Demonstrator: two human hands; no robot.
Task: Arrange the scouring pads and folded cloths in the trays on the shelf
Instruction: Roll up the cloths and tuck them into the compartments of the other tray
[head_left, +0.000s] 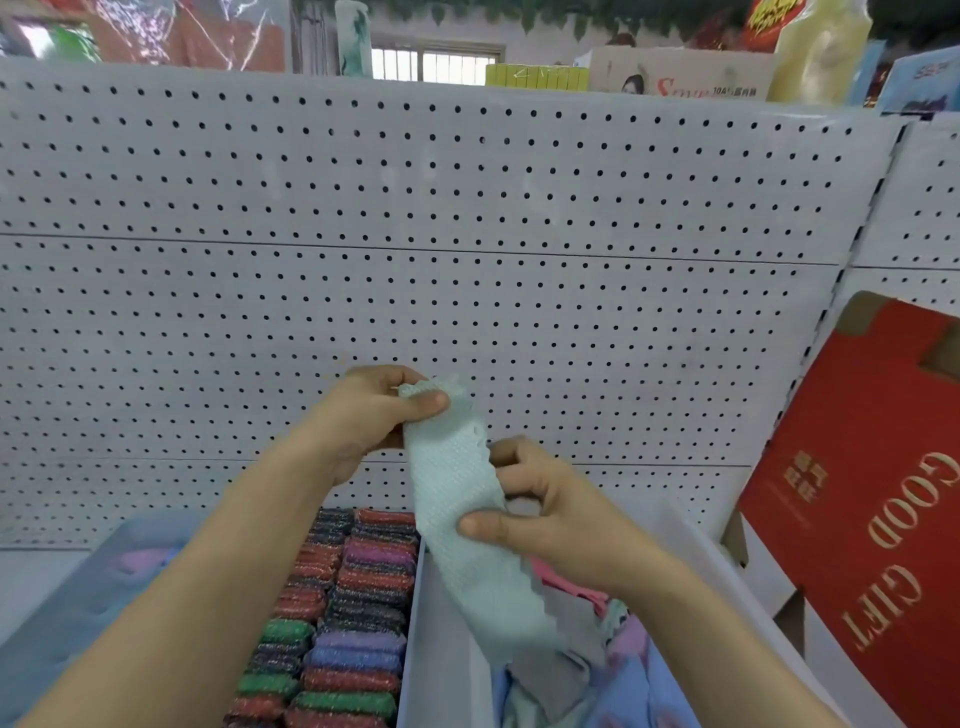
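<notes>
A pale mint cloth (457, 493) with scalloped edges hangs lengthwise above the right tray. My left hand (363, 415) pinches its top end between thumb and fingers. My right hand (540, 509) pinches its right edge lower down, thumb across the front. Below them, rows of glittery scouring pads (348, 603) in red, green, purple and dark colours fill the middle tray. The white right tray (441, 644) holds loose cloths (613, 670) in blue, grey, pink and mint; the hanging cloth's lower end reaches down to that pile.
A white pegboard panel (415, 260) backs the shelf. A red "GOOD GIFT" box (872, 499) leans at the right. A bluish tray (83, 603) with something pink inside sits at the left. Boxes and packets stand on top of the shelf unit.
</notes>
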